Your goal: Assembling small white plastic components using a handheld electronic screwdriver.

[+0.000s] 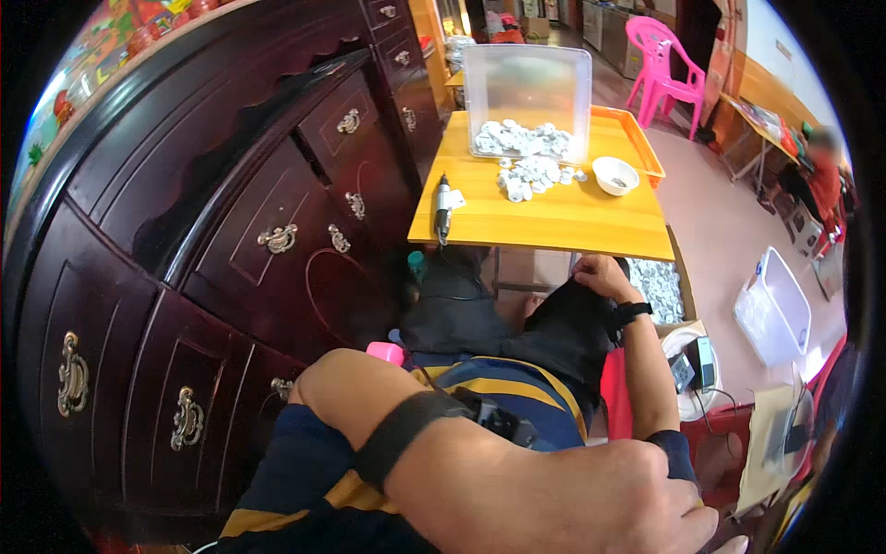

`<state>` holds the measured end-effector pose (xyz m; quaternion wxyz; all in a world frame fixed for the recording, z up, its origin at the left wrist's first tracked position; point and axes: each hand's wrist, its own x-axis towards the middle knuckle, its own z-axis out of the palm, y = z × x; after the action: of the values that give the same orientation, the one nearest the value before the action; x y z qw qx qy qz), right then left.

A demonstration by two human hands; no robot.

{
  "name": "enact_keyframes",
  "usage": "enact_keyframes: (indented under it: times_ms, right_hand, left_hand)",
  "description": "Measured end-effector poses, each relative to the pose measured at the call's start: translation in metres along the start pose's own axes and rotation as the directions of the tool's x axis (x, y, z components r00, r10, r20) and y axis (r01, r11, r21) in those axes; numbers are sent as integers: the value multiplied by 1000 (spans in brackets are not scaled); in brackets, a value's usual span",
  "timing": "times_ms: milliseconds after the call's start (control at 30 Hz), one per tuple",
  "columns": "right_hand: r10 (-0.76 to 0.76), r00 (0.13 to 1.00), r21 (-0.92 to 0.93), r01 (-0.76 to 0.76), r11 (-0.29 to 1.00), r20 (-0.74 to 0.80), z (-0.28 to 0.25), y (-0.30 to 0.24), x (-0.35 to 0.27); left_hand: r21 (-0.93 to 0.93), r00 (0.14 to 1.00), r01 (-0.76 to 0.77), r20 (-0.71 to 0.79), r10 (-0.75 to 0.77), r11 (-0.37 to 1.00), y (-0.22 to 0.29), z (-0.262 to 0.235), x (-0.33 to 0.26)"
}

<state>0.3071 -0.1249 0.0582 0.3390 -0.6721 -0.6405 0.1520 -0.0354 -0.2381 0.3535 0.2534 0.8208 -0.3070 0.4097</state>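
Observation:
My left arm crosses my body, with a dark band around it. My left hand (628, 499) is large at the lower right, close to my right sleeve. Its fingers are curled in, and what they hold, if anything, is hidden. My right hand (602, 276), with a black wristband, rests by my knee just below the table edge. Its fingers are bent together and their tips are hard to see. On the yellow table (572, 222) lie a pen-shaped electric screwdriver (443, 210), a heap of small white plastic parts (532, 175) and a white bowl (616, 175) with small bits inside.
A clear plastic bin (528, 78) stands tipped on the table, spilling white parts. Behind it is an orange tray (637, 134). A dark wooden cabinet (268, 240) fills the left. On the floor are a translucent tub (775, 309) and pink chair (664, 65); another person (820, 175) sits right.

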Motion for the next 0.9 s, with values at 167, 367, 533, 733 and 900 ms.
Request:
enact_keyframes:
  times_ms: [167, 367, 533, 733, 900]
  right_hand:
    - [86, 996, 6, -86, 996, -4, -3, 2, -2]
    - [-37, 999, -40, 37, 998, 11, 3, -1, 4]
    - [46, 998, 18, -47, 999, 45, 3, -9, 0]
    - [105, 994, 208, -112, 972, 43, -4, -30, -9]
    - [136, 989, 238, -147, 960, 64, -11, -57, -3]
  left_hand:
    - [7, 887, -21, 461, 16, 1000, -6, -44, -21]
    - [253, 962, -193, 237, 133, 948, -19, -46, -11]
    - [399, 570, 331, 638, -518, 855, -67, -83, -11]
    - [622, 541, 720, -224, -811, 309, -257, -144, -134]
    - [653, 223, 757, -310, -924, -36, -318, -170, -229]
